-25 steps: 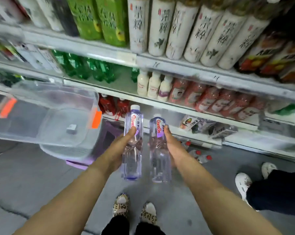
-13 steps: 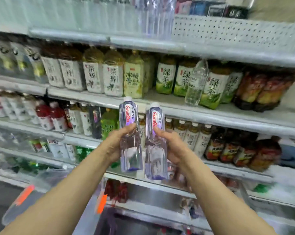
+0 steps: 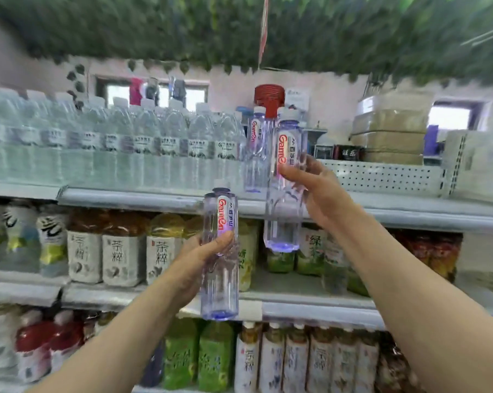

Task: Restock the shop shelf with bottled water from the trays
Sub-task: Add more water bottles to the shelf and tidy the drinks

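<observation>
On the top shelf [image 3: 409, 202] a water bottle [image 3: 255, 154] stands right of the bottle row [image 3: 111, 148], tea bottles [image 3: 120, 259] beneath.

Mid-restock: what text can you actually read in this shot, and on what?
"Ganten": clear purple-tinted water bottle in the left hand, matching bottle in the right hand, third bottle on the top shelf.
"茶粹": white-labelled tea bottles.
Labels on the row of clear water bottles: too blurred.

I see two clear Ganten bottles held upright: lower bottle [image 3: 219, 268] below the top shelf [image 3: 126, 195], higher bottle [image 3: 285, 191] at its edge, just before a matching shelved bottle [image 3: 255, 154]
</observation>
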